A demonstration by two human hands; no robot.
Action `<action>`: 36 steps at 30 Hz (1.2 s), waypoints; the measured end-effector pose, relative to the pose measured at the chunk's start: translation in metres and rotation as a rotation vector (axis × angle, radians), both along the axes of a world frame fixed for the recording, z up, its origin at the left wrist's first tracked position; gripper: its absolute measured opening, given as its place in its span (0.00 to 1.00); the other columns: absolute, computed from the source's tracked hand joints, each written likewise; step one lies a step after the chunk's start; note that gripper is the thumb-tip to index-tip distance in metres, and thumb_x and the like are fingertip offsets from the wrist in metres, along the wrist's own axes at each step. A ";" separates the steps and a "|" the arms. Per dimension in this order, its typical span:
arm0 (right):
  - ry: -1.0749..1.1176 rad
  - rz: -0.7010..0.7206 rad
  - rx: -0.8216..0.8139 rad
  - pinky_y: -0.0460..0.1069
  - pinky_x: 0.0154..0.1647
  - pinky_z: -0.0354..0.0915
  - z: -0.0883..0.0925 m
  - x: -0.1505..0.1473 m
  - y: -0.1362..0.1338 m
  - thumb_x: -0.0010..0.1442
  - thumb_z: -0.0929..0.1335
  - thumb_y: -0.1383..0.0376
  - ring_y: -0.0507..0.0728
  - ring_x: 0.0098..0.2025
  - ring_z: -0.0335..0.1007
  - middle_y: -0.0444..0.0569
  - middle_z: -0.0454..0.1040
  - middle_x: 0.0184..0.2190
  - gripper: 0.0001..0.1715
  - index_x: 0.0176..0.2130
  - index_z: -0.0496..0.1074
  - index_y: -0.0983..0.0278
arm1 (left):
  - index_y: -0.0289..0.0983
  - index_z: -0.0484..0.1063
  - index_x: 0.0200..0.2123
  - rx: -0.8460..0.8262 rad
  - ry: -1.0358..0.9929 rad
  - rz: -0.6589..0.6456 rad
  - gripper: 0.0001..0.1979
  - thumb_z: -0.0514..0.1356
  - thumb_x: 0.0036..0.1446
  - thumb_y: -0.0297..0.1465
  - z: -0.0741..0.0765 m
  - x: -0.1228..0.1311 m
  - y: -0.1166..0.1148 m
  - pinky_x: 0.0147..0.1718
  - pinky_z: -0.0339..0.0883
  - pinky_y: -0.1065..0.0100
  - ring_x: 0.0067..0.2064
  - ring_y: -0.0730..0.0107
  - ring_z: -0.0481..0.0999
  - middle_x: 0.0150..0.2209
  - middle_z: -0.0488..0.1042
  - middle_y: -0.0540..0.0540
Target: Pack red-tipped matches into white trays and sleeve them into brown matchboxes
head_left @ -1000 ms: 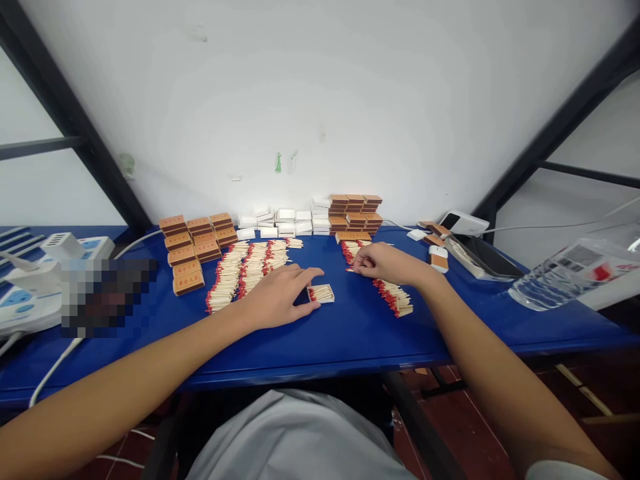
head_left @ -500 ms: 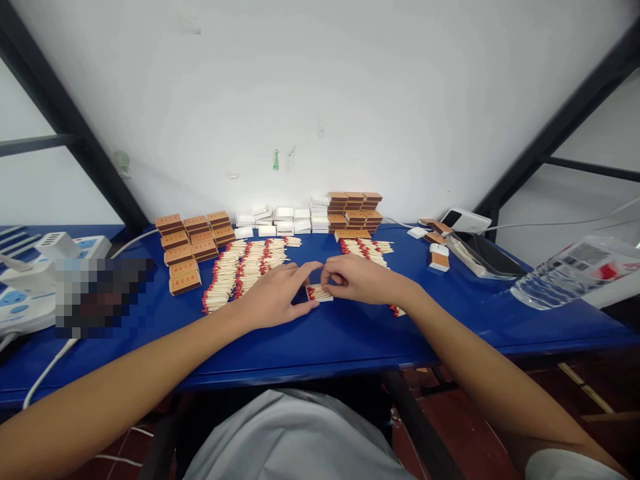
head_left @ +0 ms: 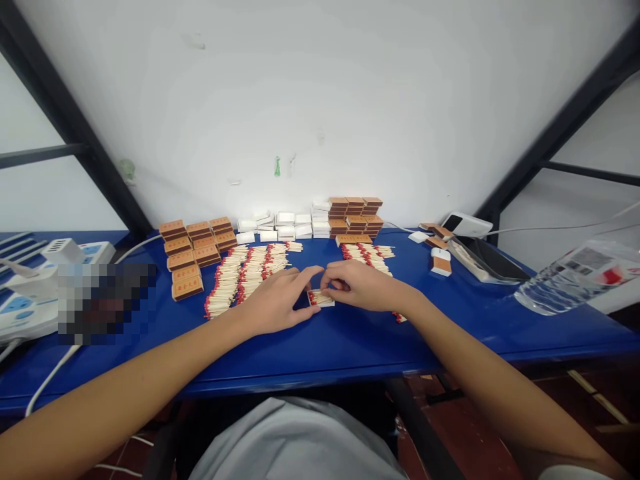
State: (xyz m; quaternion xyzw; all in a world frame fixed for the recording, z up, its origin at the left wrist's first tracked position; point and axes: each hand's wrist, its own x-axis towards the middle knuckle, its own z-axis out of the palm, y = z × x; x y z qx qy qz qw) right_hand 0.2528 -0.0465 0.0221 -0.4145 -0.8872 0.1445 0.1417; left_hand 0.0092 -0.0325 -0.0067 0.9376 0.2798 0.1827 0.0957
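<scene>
A small white matchbox tray [head_left: 329, 303] lies on the blue table with red-tipped matches [head_left: 315, 297] in it. My left hand [head_left: 277, 298] steadies its left end, with the thumb at the near side and the index finger at the far side. From the right, my right hand [head_left: 365, 285] reaches over the tray, its fingers curled and pinched at the matches; the fingertips partly cover them. Rows of loose matches [head_left: 225, 283] spread left of the tray. Another spread of matches [head_left: 369, 256] lies behind my right hand and is partly hidden by it.
Stacked brown matchboxes [head_left: 187, 283] stand at left, and more brown matchboxes [head_left: 355, 223] stand by the wall beside white trays [head_left: 285, 219]. A power strip [head_left: 97, 255] is at far left. A plastic bottle [head_left: 575, 277] and a black phone-like device [head_left: 493, 259] lie at right.
The view has shifted slightly. My right fingers have lowered a little toward the matches in the tray, while my left hand keeps its place around the tray's left end.
</scene>
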 end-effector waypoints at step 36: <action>0.035 -0.032 0.005 0.48 0.32 0.54 -0.007 0.001 0.004 0.66 0.70 0.64 0.53 0.30 0.62 0.42 0.66 0.27 0.05 0.37 0.76 0.62 | 0.40 0.74 0.46 0.094 -0.040 -0.071 0.09 0.63 0.69 0.38 -0.003 -0.001 0.002 0.47 0.71 0.57 0.47 0.56 0.78 0.43 0.79 0.43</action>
